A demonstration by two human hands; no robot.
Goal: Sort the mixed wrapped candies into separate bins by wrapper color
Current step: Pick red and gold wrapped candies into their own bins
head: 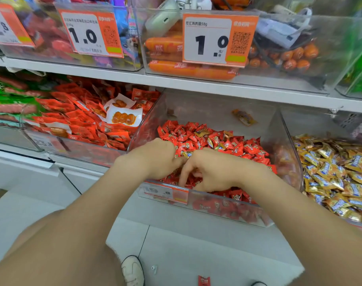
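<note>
Heap of red wrapped candies point(198, 139) in the middle clear bin point(196, 108), a few gold wrapped pieces point(202, 132) mixed on top, single gold piece point(244, 117) lying apart behind the heap, right bin point(312, 120) full of gold and blue candies point(336, 172), one red candy point(204, 281) on the floor

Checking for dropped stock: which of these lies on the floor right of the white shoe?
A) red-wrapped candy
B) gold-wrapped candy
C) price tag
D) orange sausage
A: a red-wrapped candy lies on the pale floor, right of the white shoe.
</note>
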